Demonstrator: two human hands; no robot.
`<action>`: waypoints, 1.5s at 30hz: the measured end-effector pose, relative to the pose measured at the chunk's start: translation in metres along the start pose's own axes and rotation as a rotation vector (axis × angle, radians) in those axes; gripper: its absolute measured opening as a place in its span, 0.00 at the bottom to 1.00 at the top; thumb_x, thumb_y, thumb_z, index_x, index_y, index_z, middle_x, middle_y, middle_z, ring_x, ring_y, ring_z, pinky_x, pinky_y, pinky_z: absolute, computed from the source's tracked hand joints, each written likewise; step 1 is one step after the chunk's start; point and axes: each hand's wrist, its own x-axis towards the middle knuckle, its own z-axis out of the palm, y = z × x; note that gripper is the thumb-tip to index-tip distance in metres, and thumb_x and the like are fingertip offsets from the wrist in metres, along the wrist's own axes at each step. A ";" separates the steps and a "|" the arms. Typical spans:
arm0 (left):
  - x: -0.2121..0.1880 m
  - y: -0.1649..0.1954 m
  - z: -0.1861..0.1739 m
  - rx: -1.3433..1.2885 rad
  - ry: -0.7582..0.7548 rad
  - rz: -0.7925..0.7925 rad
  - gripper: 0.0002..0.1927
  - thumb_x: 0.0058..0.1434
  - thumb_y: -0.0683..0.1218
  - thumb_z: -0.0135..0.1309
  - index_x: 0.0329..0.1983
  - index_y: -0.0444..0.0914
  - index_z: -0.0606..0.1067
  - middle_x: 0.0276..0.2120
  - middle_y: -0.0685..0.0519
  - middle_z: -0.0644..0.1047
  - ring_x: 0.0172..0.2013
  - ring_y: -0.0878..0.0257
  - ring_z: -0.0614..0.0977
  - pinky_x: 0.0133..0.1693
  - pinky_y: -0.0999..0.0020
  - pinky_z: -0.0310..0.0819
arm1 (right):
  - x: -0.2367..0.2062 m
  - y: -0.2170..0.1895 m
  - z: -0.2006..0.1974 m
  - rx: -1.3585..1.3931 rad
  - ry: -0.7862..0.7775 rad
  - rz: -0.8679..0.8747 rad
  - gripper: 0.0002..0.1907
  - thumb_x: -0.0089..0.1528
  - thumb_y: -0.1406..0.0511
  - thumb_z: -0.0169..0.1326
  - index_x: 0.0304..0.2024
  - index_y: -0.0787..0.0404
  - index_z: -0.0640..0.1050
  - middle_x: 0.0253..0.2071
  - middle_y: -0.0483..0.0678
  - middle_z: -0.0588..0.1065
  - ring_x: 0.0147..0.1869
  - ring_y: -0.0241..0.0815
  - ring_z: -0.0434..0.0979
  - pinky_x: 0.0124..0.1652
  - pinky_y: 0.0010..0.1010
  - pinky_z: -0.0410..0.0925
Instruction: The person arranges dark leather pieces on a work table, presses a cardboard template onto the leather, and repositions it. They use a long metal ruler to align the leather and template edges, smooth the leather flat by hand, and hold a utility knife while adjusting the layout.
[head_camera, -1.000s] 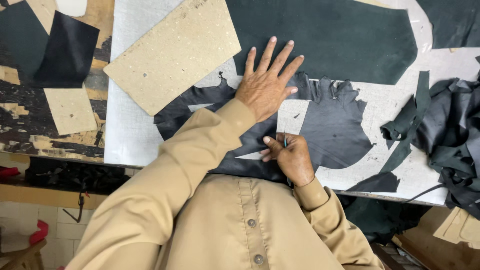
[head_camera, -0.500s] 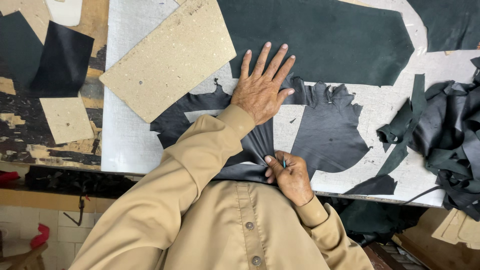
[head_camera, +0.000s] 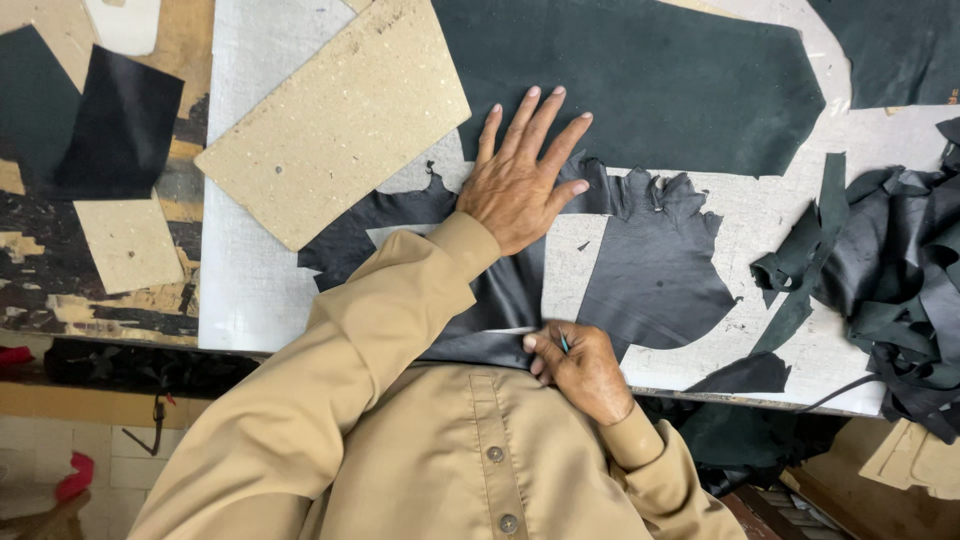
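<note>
**Flat palm on the hide, small tool pinched at its near edge**

The left hand (head_camera: 520, 180) lies spread and flat, palm down, on a ragged piece of black leather (head_camera: 650, 280), fingers fanned and pointing away from the body toward a larger dark sheet (head_camera: 640, 80) beyond the fingertips. It holds nothing; it only presses.

The right hand (head_camera: 580, 368) is curled closed at the table's near edge, just below and to the right of the left wrist. Thumb and fingers pinch a thin tool (head_camera: 563, 343), of which only a short greenish tip shows. What kind of tool it is cannot be told. The tip points away from the body and slightly left, its long axis roughly in line with the left hand's fingers, and it sits at the leather's near border.

The leather runs crosswise under both hands, its long axis left to right, with a pale cut-out gap between the hands. Left of the left hand lies a tan board (head_camera: 340, 120), tilted. Far right of the grip sits a heap of dark scraps (head_camera: 900, 290). All rest on a pale table (head_camera: 250, 290).
</note>
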 end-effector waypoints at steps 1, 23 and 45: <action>-0.006 -0.003 -0.006 -0.105 0.084 0.024 0.33 0.75 0.64 0.44 0.78 0.47 0.57 0.77 0.47 0.52 0.77 0.45 0.49 0.74 0.39 0.41 | -0.004 -0.003 -0.005 -0.060 -0.001 -0.005 0.13 0.62 0.63 0.61 0.28 0.67 0.80 0.19 0.46 0.77 0.21 0.31 0.73 0.23 0.26 0.68; -0.189 -0.049 -0.139 -0.489 0.111 -0.434 0.11 0.59 0.44 0.66 0.40 0.35 0.78 0.32 0.52 0.82 0.30 0.67 0.80 0.32 0.70 0.74 | 0.033 -0.058 -0.033 -0.060 0.298 -0.465 0.12 0.60 0.75 0.66 0.46 0.63 0.82 0.34 0.49 0.75 0.37 0.33 0.71 0.42 0.24 0.67; -0.164 -0.086 -0.129 -0.526 0.230 -0.345 0.15 0.61 0.36 0.67 0.50 0.34 0.78 0.39 0.49 0.81 0.34 0.68 0.83 0.36 0.75 0.79 | 0.077 -0.067 0.001 -1.212 -0.145 -1.049 0.50 0.64 0.38 0.42 0.75 0.67 0.56 0.77 0.60 0.53 0.81 0.58 0.49 0.73 0.55 0.46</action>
